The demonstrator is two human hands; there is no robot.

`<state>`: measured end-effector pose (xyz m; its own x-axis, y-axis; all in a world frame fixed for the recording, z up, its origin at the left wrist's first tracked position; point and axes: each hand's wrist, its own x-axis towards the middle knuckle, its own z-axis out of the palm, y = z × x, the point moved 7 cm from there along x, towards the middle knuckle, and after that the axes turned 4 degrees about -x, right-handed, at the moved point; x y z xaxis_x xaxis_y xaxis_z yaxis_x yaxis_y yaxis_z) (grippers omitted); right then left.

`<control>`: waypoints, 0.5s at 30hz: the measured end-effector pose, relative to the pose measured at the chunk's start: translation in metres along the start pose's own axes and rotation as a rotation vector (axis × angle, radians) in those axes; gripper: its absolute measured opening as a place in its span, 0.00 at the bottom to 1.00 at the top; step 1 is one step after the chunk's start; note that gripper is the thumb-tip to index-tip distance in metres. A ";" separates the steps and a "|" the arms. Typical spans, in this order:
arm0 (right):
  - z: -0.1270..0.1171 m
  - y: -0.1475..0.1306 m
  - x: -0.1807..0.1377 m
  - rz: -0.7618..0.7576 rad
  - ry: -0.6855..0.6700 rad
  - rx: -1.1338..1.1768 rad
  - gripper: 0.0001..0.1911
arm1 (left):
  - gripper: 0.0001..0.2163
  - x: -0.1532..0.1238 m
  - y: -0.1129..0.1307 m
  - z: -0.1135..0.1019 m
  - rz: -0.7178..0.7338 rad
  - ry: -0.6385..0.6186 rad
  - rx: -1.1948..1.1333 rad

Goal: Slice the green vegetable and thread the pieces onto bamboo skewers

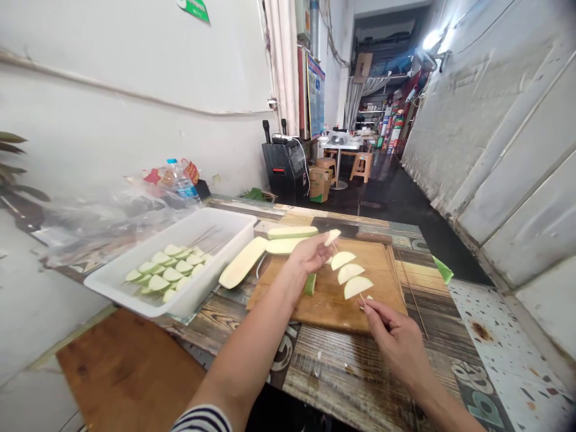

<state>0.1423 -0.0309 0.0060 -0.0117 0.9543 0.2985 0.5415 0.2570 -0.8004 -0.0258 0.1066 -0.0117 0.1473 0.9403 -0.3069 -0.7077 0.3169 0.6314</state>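
A thin wooden skewer (362, 297) is pinched near its lower end by my right hand (396, 330), closed on it. Three half-moon zucchini slices (359, 287) with pale flesh and green rims are threaded along it. At the far tip, my left hand (312, 253) grips another zucchini slice (332, 237) between thumb and fingers; whether the stick has pierced it I cannot tell. Below both hands lies a wooden cutting board (346, 315) with a green-skinned chunk (310, 284) on it. Long halved zucchini (243, 263) rest at the board's left and far edge.
A white plastic tub (256, 225) to the left holds several loaded skewers (171, 273). Bare sticks (413, 294) lie right of the board. Behind the tub are clear plastic bags (108, 210) and a water bottle (183, 183). A black speaker (285, 165) stands beyond the table.
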 end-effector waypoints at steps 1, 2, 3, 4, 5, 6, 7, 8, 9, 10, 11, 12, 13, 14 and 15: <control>0.000 0.000 0.000 0.001 -0.001 -0.002 0.16 | 0.04 -0.001 0.001 0.000 0.018 0.013 0.009; 0.000 0.001 0.000 0.000 -0.002 -0.004 0.16 | 0.04 -0.003 0.003 0.000 0.037 0.025 0.016; 0.000 0.001 0.000 0.000 -0.004 -0.006 0.16 | 0.04 -0.004 0.004 0.000 0.054 0.033 0.021; 0.000 0.001 0.000 0.000 -0.006 -0.008 0.16 | 0.04 -0.004 0.005 0.001 0.069 0.039 0.026; -0.001 0.001 0.000 0.001 -0.007 -0.011 0.16 | 0.04 -0.005 0.006 0.001 0.080 0.041 0.030; -0.001 0.001 0.000 0.002 -0.008 -0.013 0.16 | 0.04 -0.005 0.007 0.001 0.087 0.042 0.036; -0.001 0.001 0.000 0.004 -0.008 -0.015 0.16 | 0.04 -0.005 0.007 0.002 0.092 0.041 0.043; -0.001 0.001 0.000 0.006 -0.006 -0.017 0.16 | 0.04 -0.005 0.008 0.002 0.098 0.038 0.051; -0.001 0.001 0.000 0.007 -0.004 -0.018 0.16 | 0.04 -0.005 0.009 0.002 0.106 0.034 0.061; -0.001 0.001 0.001 0.008 -0.004 -0.019 0.16 | 0.04 -0.005 0.010 0.002 0.114 0.032 0.072; 0.000 0.002 0.001 0.009 -0.002 -0.020 0.16 | 0.04 -0.006 0.010 0.003 0.124 0.030 0.087; 0.000 0.002 0.001 0.010 0.000 -0.020 0.16 | 0.04 -0.006 0.011 0.003 0.134 0.030 0.101; 0.000 0.002 0.001 0.011 0.003 -0.022 0.16 | 0.03 -0.006 0.012 0.003 0.144 0.031 0.113; -0.001 0.001 0.001 0.009 0.006 -0.022 0.17 | 0.03 -0.007 0.012 0.003 0.153 0.034 0.123; -0.001 0.001 0.001 0.007 0.009 -0.023 0.17 | 0.03 -0.008 0.012 0.003 0.160 0.037 0.131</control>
<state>0.1436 -0.0298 0.0059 -0.0001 0.9545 0.2981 0.5608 0.2468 -0.7903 -0.0339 0.1037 0.0005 0.0133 0.9755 -0.2197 -0.6237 0.1798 0.7607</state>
